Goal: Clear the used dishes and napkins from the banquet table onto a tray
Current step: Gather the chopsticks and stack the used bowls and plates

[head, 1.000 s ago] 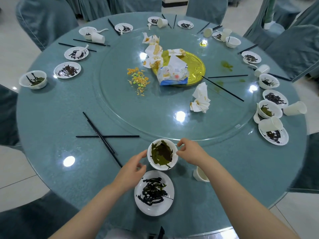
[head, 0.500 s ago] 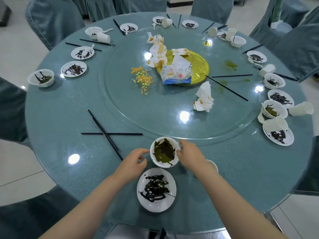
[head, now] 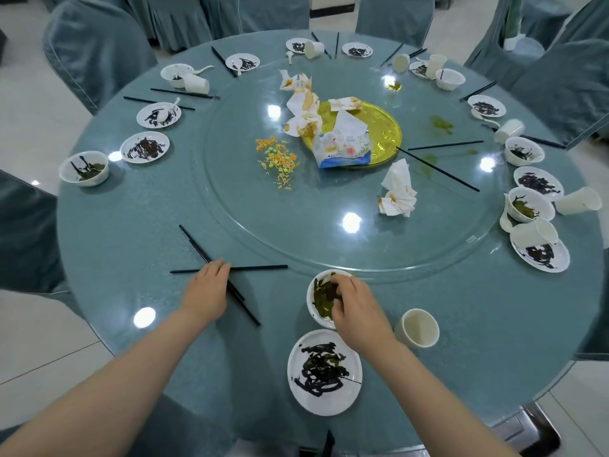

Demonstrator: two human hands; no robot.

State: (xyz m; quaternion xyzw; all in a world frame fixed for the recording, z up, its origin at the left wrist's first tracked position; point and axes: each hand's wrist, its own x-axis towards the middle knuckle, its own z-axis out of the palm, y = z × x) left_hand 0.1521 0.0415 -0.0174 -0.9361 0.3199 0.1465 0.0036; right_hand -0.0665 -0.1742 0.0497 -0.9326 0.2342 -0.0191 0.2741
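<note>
- nearest us we see a white plate [head: 324, 371] smeared with dark sauce at the table [head: 125, 252] edge, untouched, directly toward us from the bowl.
- the right hand [head: 354, 308] sits over the green-smeared bowl [head: 318, 300], fingers curled down over the near-right rim and into the bowl; we read that as a grip on the bowl. the bowl is still resting on the table, just short of the glass turntable [head: 329, 225].
- paper cup [head: 417, 328] stands upright just right of that hand, apart from it.
- left hand [head: 206, 288] lies flat, palm down, fingers straight and together, resting on the crossed black chopsticks [head: 237, 293]. not curled round them, so no grip yet.
- key relation: the diagonal pair runs from far-left to near-right, passing under the left fingers and emerging on the thumb side toward the bowl; the third stick lies left-right under the fingertips. left hand is clearly the nearer one.
- we judge the next move needs the left fingers to close across the long axis and gather the sticks parallel.
- both forearms reach forward from the bottom edge, left angled outward, right nearly straight.
- farther out: stained napkins [head: 397, 192], spilled food bits [head: 278, 161], a tissue pack [head: 344, 145] on a gold platter [head: 384, 133].
- no carrying tray in view, so we can't tell where things go.
</note>
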